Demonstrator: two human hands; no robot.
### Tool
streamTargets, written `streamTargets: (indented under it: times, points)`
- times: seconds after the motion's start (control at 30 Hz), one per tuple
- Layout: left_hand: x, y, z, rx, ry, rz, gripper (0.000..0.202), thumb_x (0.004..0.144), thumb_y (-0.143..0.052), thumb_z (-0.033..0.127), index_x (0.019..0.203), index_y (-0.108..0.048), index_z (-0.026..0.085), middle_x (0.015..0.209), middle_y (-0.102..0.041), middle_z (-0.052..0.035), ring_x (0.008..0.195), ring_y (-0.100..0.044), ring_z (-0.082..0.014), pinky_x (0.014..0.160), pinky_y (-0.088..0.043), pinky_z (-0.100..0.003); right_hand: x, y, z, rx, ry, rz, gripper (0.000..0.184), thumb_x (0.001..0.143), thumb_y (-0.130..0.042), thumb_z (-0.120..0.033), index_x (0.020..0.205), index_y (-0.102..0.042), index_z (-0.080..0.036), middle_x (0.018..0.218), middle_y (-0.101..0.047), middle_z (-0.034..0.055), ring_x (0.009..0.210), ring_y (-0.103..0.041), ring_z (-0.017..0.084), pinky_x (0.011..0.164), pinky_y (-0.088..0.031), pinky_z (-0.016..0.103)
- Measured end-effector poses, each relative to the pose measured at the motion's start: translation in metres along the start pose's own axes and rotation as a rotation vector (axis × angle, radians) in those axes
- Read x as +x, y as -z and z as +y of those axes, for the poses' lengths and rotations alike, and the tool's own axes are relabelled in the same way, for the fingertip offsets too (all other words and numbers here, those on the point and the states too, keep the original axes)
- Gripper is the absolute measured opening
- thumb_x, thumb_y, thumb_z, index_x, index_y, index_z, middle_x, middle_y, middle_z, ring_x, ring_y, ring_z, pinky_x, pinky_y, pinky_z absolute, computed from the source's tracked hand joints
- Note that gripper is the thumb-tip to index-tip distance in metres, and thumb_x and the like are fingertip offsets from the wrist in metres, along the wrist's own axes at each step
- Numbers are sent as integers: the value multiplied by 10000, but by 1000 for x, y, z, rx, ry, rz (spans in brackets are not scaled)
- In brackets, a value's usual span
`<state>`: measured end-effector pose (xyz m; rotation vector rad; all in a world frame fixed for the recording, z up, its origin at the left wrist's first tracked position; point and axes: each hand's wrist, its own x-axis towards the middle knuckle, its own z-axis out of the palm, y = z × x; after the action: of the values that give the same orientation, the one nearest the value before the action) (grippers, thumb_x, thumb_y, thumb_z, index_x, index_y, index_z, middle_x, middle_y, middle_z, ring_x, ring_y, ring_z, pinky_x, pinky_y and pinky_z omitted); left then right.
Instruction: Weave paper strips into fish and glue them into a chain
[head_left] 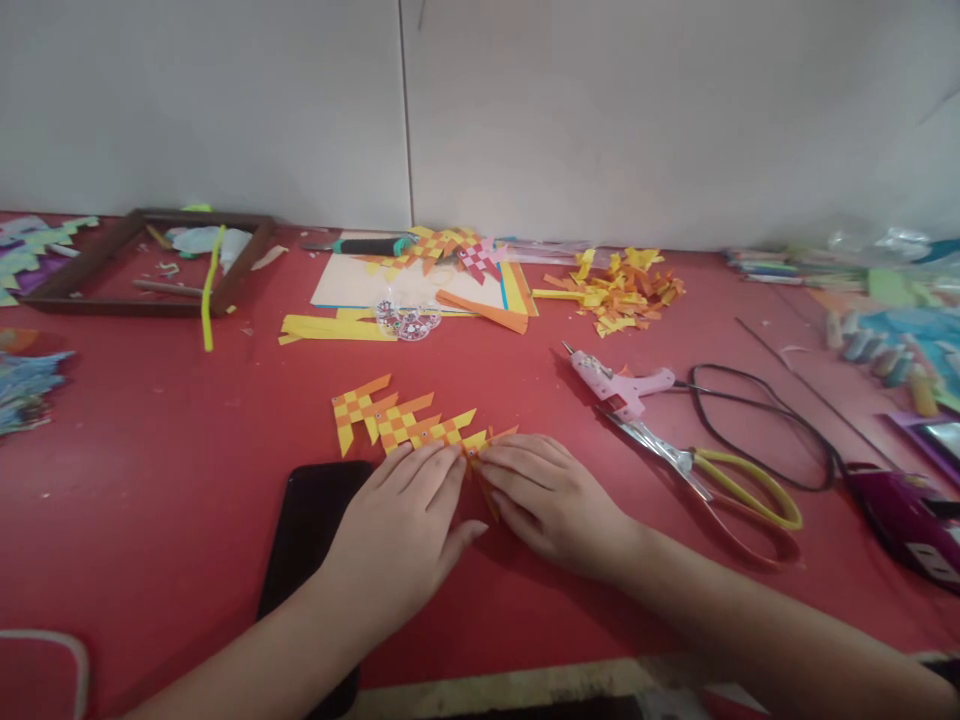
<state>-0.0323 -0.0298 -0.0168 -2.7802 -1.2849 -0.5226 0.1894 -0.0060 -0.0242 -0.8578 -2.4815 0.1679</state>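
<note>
A row of woven paper fish (394, 427) in orange and yellow checks lies on the red table, overlapping side by side, with small eyes. My left hand (409, 510) rests palm down over the lower edge of the row, fingers stretched out and thumb apart. Just to its right, my right hand (551, 495) lies flat with its fingers over the rightmost fish, covering most of it; only its head and fin tips show. The fingertips of both hands are close together. Under my left wrist and forearm is a black phone (315, 525), partly hidden.
At right lie a pink glue gun (619, 383) with a black cord and scissors (705, 475) with yellow and red handles. Paper scraps (626, 290), yellow strips (337, 328), a clear round case of eyes (409, 318) and a brown frame (120, 307) are toward the wall.
</note>
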Motion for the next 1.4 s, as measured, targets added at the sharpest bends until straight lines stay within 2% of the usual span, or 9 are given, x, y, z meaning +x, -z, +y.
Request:
streamTargets:
  times: [0.4, 0.63, 0.77, 0.9, 1.03, 1.4]
  points:
    - [1, -1, -1, -38, -1, 45, 453, 1009, -447, 359, 1207, -673, 20, 1208, -726, -201, 1073, -701, -344, 955, -552, -519, -1, -1, -1, -52, -11, -27, 285, 946, -503, -174, 1178, -663, -134, 1174, -738, 108, 1074, -664, 247, 941, -559, 408]
    - [0, -2, -2, -53, 2, 50, 418, 986, -486, 317, 1213, -666, 16, 1207, -725, -196, 1082, -690, -352, 952, -545, -529, 4, 2, 0, -79, 14, -94, 298, 885, -478, -129, 1122, -658, -134, 1183, -724, 112, 1108, -627, 281, 979, -522, 451]
    - [0, -4, -2, -43, -3, 79, 406, 991, -482, 322, 1203, -670, 30, 1202, -727, -184, 1078, -690, -332, 962, -539, -506, 8, 2, 3, 38, -42, -23, 314, 898, -468, -107, 1171, -623, -134, 1130, -723, 115, 1084, -633, 242, 984, -527, 429]
    - [0, -5, -2, -21, -17, 131, 389, 1001, -472, 311, 1178, -682, 36, 1184, -735, -174, 1060, -695, -313, 963, -537, -488, 12, 2, 9, 40, -83, -3, 260, 951, -505, -164, 1169, -647, -167, 1120, -708, 111, 1061, -630, 231, 966, -531, 437]
    - [0, -5, -2, -16, -18, 149, 382, 1000, -476, 317, 1151, -696, 44, 1160, -746, -164, 1037, -702, -310, 945, -547, -476, 16, 1, 14, -6, -49, -23, 222, 965, -516, -194, 1108, -685, -179, 1067, -709, 96, 1033, -624, 228, 936, -529, 416]
    - [0, -6, -2, -31, -6, 137, 353, 989, -476, 295, 1101, -707, 53, 1147, -748, -168, 1036, -708, -314, 948, -557, -489, 31, 4, 13, -189, 103, -14, 200, 905, -519, -137, 958, -711, -163, 979, -701, 97, 1009, -595, 238, 928, -500, 394]
